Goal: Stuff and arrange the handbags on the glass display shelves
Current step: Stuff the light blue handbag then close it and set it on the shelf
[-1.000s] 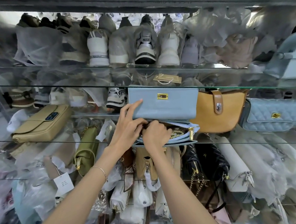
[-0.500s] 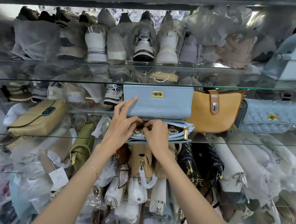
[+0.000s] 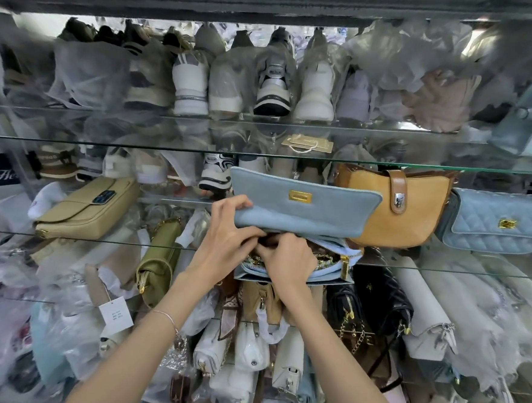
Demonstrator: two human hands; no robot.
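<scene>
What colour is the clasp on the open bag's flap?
Gold clasp on the light blue flap; head view.

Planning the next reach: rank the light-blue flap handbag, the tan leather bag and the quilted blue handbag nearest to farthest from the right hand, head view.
1. The light-blue flap handbag: touching the right hand, which is at its opening.
2. The tan leather bag: next on the right, same shelf.
3. The quilted blue handbag: far right.
</scene>
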